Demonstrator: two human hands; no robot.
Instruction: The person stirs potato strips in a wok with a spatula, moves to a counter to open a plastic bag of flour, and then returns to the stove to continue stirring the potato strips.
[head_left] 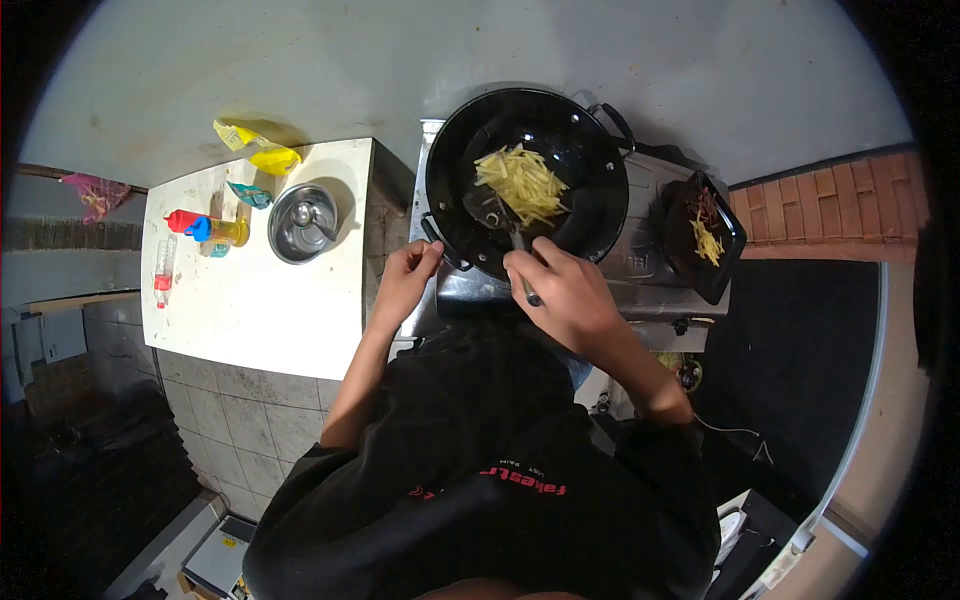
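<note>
A black wok [590, 190] sits on the stove, with pale yellow strips [522, 182], which look like cut potato, heaped in its middle. My right hand [565, 290] is closed around the handle of a spatula [490, 210]. The dark blade rests in the wok against the lower left of the strips. At the wok's left side, my left hand [408, 278] has its fingertips pinched on the near end of the wok handle [432, 232].
Right of the wok, a dark tray [722, 265] holds brown and yellow strips. On the white table [270, 325] at left are a steel bowl [288, 245], a red-capped squeeze bottle [183, 221], a clear bottle [164, 270] and a yellow bag [262, 150]. A grey wall [340, 60] stands behind.
</note>
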